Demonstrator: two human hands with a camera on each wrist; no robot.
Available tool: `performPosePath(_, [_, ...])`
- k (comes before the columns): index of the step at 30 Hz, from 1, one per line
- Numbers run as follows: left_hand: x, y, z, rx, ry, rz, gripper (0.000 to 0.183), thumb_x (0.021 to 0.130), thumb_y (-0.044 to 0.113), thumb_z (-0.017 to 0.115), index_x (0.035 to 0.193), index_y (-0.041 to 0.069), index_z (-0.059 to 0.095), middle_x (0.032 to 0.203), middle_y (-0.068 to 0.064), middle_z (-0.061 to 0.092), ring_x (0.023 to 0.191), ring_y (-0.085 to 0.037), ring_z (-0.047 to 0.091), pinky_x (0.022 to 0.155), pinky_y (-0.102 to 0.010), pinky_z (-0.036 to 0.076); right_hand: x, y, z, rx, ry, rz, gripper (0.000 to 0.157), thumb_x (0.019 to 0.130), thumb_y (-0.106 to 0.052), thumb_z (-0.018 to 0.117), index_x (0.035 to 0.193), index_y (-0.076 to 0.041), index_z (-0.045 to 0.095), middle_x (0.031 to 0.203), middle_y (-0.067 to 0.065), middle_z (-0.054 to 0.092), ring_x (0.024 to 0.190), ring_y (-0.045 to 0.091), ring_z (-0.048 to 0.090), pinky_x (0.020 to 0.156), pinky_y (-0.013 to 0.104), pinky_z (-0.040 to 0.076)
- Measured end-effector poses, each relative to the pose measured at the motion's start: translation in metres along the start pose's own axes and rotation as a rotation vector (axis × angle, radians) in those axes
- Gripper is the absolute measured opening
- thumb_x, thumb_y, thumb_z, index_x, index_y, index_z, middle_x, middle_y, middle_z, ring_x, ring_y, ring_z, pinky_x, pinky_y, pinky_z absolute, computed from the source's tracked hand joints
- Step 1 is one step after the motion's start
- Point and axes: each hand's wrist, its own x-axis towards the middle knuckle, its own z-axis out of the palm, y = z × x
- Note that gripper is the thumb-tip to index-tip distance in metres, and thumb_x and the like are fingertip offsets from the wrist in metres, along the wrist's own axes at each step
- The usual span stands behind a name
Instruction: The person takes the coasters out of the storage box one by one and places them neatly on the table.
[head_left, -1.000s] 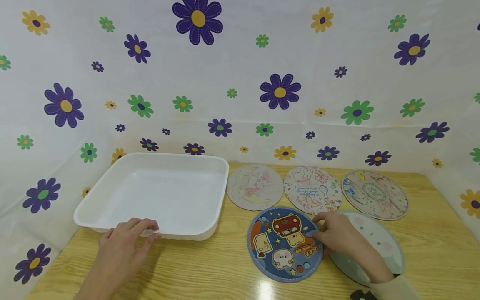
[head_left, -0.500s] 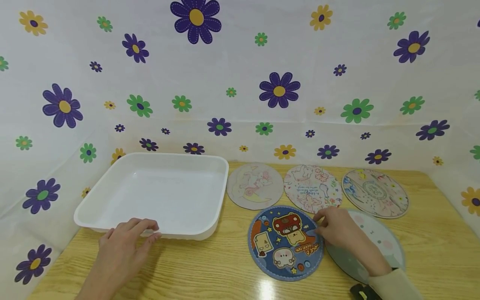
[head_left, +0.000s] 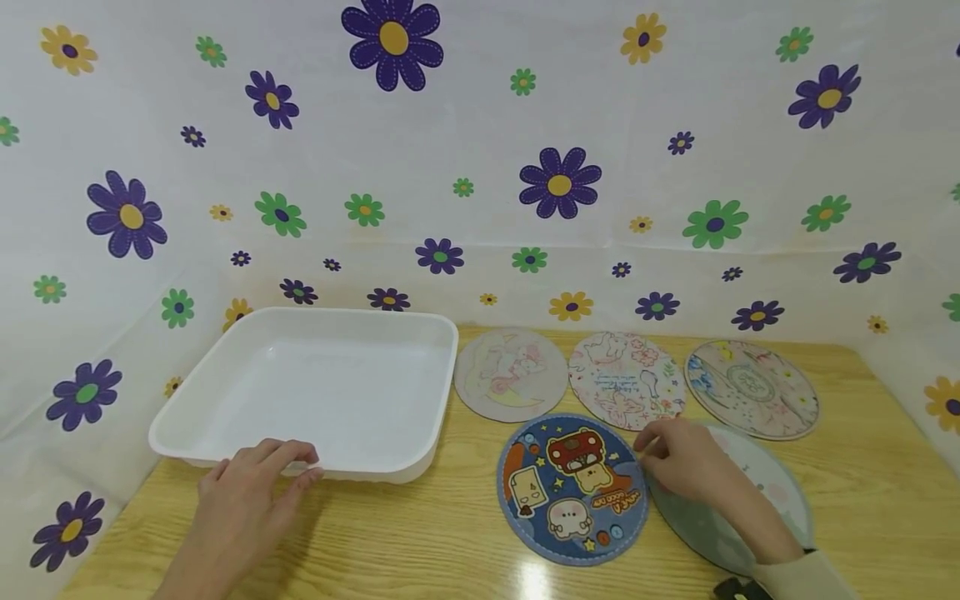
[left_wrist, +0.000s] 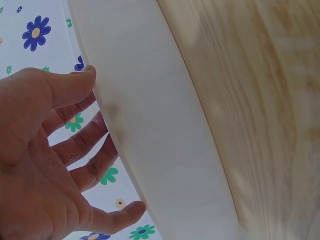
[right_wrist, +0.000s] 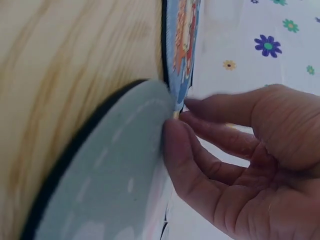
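Observation:
My left hand [head_left: 251,500] rests at the front rim of a white plastic tray [head_left: 420,471], fingertips along the lip. The left wrist view shows its thumb [left_wrist: 80,82] at that edge, the fingers loosely bent and apart. A round blue mat [head_left: 573,492] with cartoon patches lies flat to the right of the tray. At its right edge is my right hand [head_left: 690,467], over a pale green mat [head_left: 776,500] with a cartoon face. In the right wrist view the fingertips [right_wrist: 176,137] are loosely bent where the two mats meet, with nothing between them.
Behind lie a pale mat with a moon drawing [head_left: 510,375], a white mat with pink drawings [head_left: 626,383] and a floral mat [head_left: 750,387]. All are on a wooden table [head_left: 405,542]. A flower-print cloth [head_left: 480,125] hangs at the back and sides.
The right hand's fingertips have slid off the blue mat's right edge, moving slightly right. The left hand and tray have stayed put, and the mats lie nearly as before.

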Motion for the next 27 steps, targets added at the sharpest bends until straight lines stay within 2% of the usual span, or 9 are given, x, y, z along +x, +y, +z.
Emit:
performPosePath(6, [0.0001, 0.0, 0.0009, -0.001, 0.015, 0.012, 0.019, 0.087, 0.02, 0.081, 0.103, 0.023, 0.071, 0.107, 0.0, 0.074, 0.101, -0.038, 0.067, 0.085, -0.077, 0.039, -0.0059, -0.0013, 0.0022, -0.011, -0.038, -0.085, 0.024, 0.086, -0.013, 0.08, 0.106, -0.006, 0.069, 0.076, -0.003, 0.065, 0.068, 0.012, 0.056, 0.06, 0.028, 0.046])
performPosePath(12, [-0.0006, 0.0, 0.0012, 0.005, 0.064, 0.036, 0.019, 0.086, 0.02, 0.082, 0.101, 0.022, 0.071, 0.105, 0.0, 0.074, 0.1, -0.038, 0.068, 0.083, -0.075, 0.041, -0.0038, -0.0044, 0.0042, -0.026, -0.029, -0.053, 0.023, 0.082, -0.013, 0.081, 0.1, -0.008, 0.068, 0.077, -0.001, 0.064, 0.07, 0.013, 0.055, 0.061, 0.029, 0.046])
performPosePath(18, [-0.0018, -0.001, -0.0015, 0.009, 0.062, 0.03, 0.019, 0.086, 0.02, 0.082, 0.101, 0.022, 0.071, 0.105, -0.001, 0.074, 0.099, -0.039, 0.068, 0.083, -0.075, 0.04, -0.0002, -0.0083, 0.0058, -0.02, -0.047, 0.0, 0.023, 0.079, -0.009, 0.08, 0.096, -0.008, 0.064, 0.079, 0.001, 0.064, 0.071, 0.015, 0.056, 0.061, 0.031, 0.047])
performPosePath(27, [-0.0007, -0.0021, -0.0026, 0.016, 0.068, 0.038, 0.02, 0.084, 0.018, 0.084, 0.099, 0.023, 0.071, 0.102, 0.0, 0.074, 0.096, -0.037, 0.068, 0.08, -0.073, 0.043, -0.0007, -0.0048, 0.0053, -0.013, -0.055, -0.022, 0.021, 0.08, -0.01, 0.079, 0.094, -0.01, 0.064, 0.079, 0.0, 0.065, 0.071, 0.014, 0.058, 0.062, 0.031, 0.047])
